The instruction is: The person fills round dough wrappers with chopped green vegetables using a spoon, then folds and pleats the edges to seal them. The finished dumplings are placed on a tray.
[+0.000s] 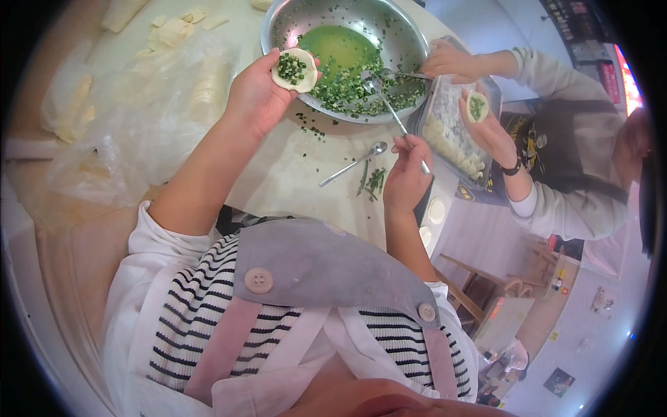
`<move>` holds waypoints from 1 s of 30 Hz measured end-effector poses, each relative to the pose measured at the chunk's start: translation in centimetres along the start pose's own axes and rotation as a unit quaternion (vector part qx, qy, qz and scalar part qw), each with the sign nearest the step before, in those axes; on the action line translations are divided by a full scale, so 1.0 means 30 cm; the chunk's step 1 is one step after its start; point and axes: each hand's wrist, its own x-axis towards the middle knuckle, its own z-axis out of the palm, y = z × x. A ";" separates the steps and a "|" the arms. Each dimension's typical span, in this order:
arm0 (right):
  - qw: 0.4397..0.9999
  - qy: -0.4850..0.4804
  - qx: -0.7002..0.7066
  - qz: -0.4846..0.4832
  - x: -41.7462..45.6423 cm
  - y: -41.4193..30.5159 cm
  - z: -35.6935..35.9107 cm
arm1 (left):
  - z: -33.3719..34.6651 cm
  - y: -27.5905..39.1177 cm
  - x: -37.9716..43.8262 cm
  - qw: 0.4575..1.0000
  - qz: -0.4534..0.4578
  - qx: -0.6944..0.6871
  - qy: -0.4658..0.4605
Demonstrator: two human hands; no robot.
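Observation:
A round dumpling wrapper (308,79) lies across the fingers of my left hand (263,86). Chopped green filling (291,69) is heaped in its middle. In my right hand (409,174) is the handle of a metal spoon (392,112), whose bowl reaches over the large steel mixing bowl (333,112). Chopped green filling and a pool of yellow-green liquid (338,49) are in this bowl. My left hand is at the bowl's near left rim. A second metal spoon (346,171) rests on the table between my forearms.
At right a co-worker's hand (482,125) holds a filled wrapper (476,107); their other hand (453,62) holds a spoon in the bowl. Dumplings (461,151) lie in a clear tray (482,182). Plastic bags (156,114) with wrappers cover the left side. Green scraps (376,180) lie nearby.

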 end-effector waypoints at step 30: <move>0.791 -0.202 -0.329 -0.474 0.072 -0.222 0.148 | 0.138 -0.113 -0.237 0.964 -0.108 0.168 -0.175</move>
